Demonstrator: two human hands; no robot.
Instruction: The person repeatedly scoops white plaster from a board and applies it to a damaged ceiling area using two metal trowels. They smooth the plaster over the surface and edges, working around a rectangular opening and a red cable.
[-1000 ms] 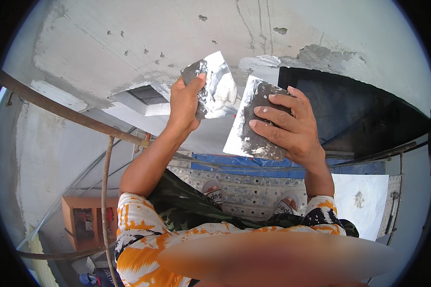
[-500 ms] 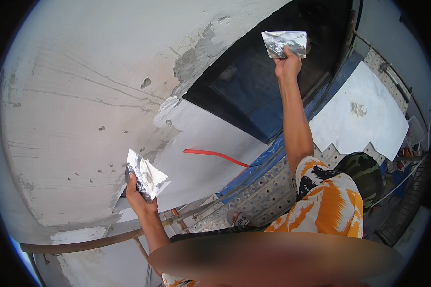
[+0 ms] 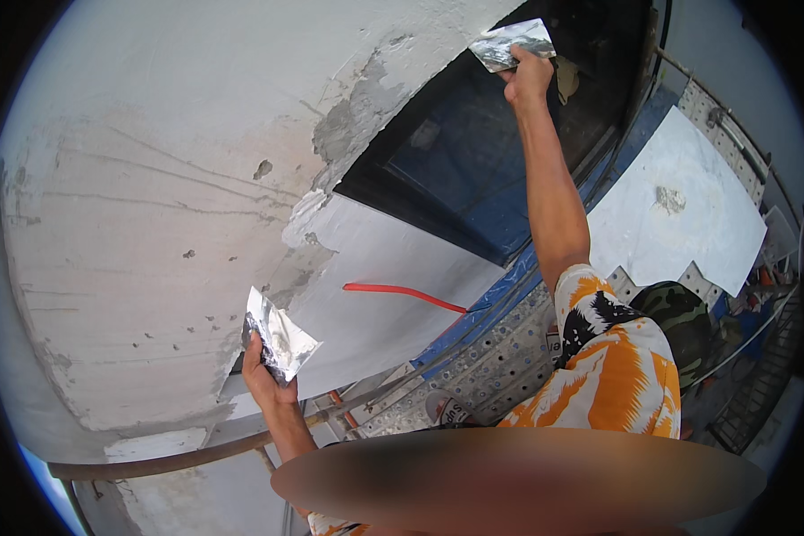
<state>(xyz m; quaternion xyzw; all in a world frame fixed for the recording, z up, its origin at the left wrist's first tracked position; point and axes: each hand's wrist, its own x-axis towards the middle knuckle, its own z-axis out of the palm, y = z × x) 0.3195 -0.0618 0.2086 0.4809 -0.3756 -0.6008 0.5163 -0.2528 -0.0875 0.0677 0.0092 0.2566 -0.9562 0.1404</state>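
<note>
My left hand (image 3: 263, 380) is closed on a wide silvery putty knife (image 3: 261, 320), its face carrying a lump of white putty (image 3: 288, 344). It is held low at the left, in front of the plastered wall (image 3: 134, 295). High up on the other side, my right hand (image 3: 529, 82) grips a second wide silvery putty knife (image 3: 520, 37). That blade is near the upper edge of the dark window opening (image 3: 438, 170), where the plaster ends; whether it touches the wall I cannot tell. Rough grey patches and fresh white smears border the opening.
A red tube (image 3: 402, 291) sticks out from the smooth white wall part. Below lies a perforated metal walkway (image 3: 500, 371) beside blue sheeting (image 3: 487, 304). A white board (image 3: 652, 241) with a grey-white dab rests at right. A rusty pipe (image 3: 170, 460) crosses the lower left.
My right hand has moved up and slightly left with its putty knife, from over the dark opening toward the plaster edge. My left hand has shifted slightly down and right.
</note>
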